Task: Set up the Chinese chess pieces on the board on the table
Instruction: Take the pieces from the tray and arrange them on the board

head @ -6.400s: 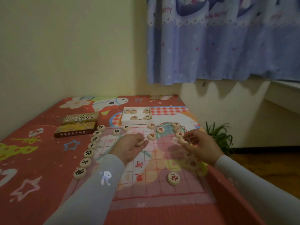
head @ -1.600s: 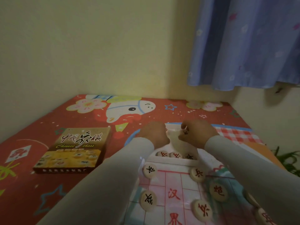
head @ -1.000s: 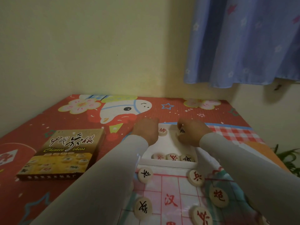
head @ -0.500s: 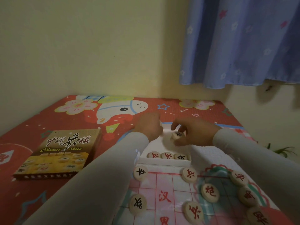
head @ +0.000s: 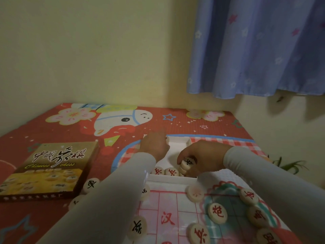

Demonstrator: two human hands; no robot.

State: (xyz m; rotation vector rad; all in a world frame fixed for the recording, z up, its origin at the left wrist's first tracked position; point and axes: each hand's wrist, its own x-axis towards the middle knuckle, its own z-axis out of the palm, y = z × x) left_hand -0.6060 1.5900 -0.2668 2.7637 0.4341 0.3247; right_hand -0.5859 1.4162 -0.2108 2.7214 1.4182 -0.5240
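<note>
The red cartoon-printed mat covering the table [head: 52,131] spreads out on every side of both hands, and the brown and yellow Chinese chess box lid [head: 51,166] lies on it well off to the outer side of the left hand. Nearer the person than either hand lies the thin pink-lined paper chess board [head: 168,208], with round pale wooden discs on it, among them a red-lettered disc [head: 217,212] below the right wrist and a black-lettered disc [head: 137,227] under the left sleeve. Just past the board's far edge sits the shallow white cardboard tray [head: 177,144], and both hands are inside it. The left hand [head: 154,146] reaches to the tray's far corner with its fingers turned down and away, so I cannot tell whether it has hold of anything. The right hand [head: 202,158] sits at the tray's near wall, fingers curled round a short stack of discs [head: 186,165], the top one black-lettered. Two loose red-lettered discs [head: 165,172] lie flat against that same wall, directly to the inner side of the right hand's fingertips and below the left wrist. They look the closer reach for the right hand, though it is already full; the board lies straight back toward the person.
</note>
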